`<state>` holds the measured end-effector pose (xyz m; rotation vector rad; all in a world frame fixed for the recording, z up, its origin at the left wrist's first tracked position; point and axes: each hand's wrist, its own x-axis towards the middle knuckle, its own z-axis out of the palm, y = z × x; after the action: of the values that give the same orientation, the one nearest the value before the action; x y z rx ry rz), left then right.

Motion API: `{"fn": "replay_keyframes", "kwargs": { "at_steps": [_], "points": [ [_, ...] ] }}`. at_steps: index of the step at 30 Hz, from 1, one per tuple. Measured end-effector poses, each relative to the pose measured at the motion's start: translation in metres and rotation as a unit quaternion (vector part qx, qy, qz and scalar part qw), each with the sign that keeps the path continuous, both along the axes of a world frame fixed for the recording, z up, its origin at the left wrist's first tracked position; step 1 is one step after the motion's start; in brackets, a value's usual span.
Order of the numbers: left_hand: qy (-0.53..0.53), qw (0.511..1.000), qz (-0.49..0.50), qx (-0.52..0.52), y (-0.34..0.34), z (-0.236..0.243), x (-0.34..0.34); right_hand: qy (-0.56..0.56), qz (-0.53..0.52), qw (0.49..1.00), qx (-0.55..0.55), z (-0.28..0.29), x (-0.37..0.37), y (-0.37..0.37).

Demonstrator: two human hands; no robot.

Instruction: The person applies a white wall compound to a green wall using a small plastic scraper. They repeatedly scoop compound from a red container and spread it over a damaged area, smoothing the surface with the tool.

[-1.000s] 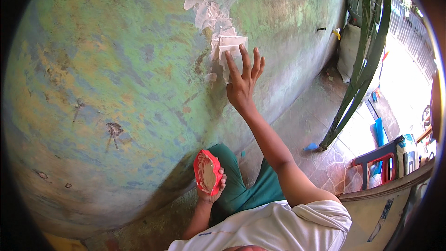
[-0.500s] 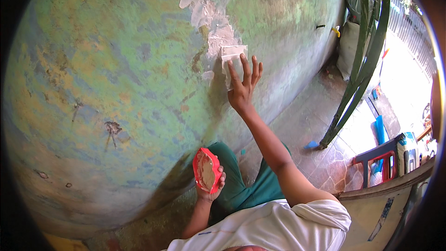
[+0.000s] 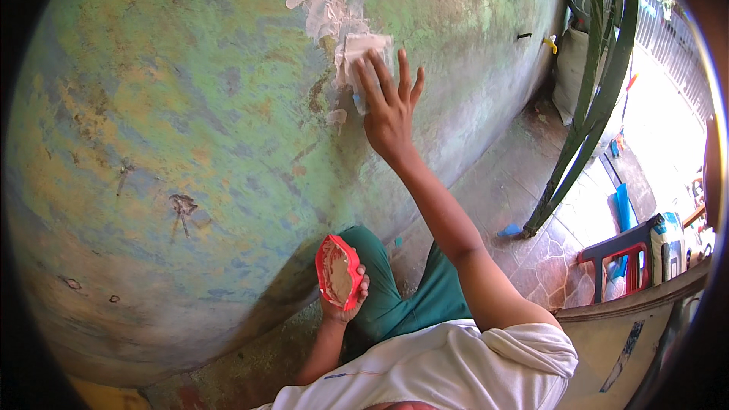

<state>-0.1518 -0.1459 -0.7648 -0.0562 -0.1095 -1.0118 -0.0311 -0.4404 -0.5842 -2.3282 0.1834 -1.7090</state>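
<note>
Right hand [image 3: 389, 118] raised, well apart from left hand [image 3: 343, 313], low and nearer the body. Right hand closed on a flat whitish scraper [image 3: 370, 42]: index and middle fingers laid along its face, remaining two fingers spread free, thumb hidden. Scraper just beyond the right fingertips, broad edge uppermost, over the lower part of a pale putty patch [image 3: 326, 11] on a mottled green wall [image 3: 228, 106]; exact contact with the wall not clear.

Left hand clamped around a red tub [image 3: 355, 267], fingers curled over its right side. Tub below and to the left of the right hand, tilted with its open mouth toward the wall side. Inside: beige putty [image 3: 342, 275], smeared up the inner walls, with a thicker mass toward the middle.

Behind the left hand, green trousers [image 3: 373, 281] on bent legs. Well to the right of the right hand, a pale sack [image 3: 571, 80]; farther below it, a dark plastic stool [image 3: 591, 260] with red parts.
</note>
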Motion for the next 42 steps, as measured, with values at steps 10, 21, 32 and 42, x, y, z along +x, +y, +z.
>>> {"fn": "replay_keyframes", "kwargs": {
  "at_steps": [10, 21, 32, 42],
  "points": [
    [0.004, 1.000, 0.013, 0.009, 0.000, -0.001, 0.000, -0.123, 0.011, 0.992, 0.035, -0.023, -0.009, 0.011],
    [-0.013, 1.000, 0.016, 0.005, -0.001, -0.002, 0.000, -0.144, 0.039, 0.988, 0.033, -0.035, -0.017, 0.022],
    [0.001, 1.000, 0.017, -0.009, -0.002, -0.003, 0.001, -0.148, 0.040, 0.988, 0.016, -0.026, -0.024, 0.032],
    [-0.014, 1.000, 0.006, 0.012, 0.001, -0.001, 0.003, -0.050, 0.055, 0.997, 0.037, -0.003, -0.030, 0.037]
  ]
}}
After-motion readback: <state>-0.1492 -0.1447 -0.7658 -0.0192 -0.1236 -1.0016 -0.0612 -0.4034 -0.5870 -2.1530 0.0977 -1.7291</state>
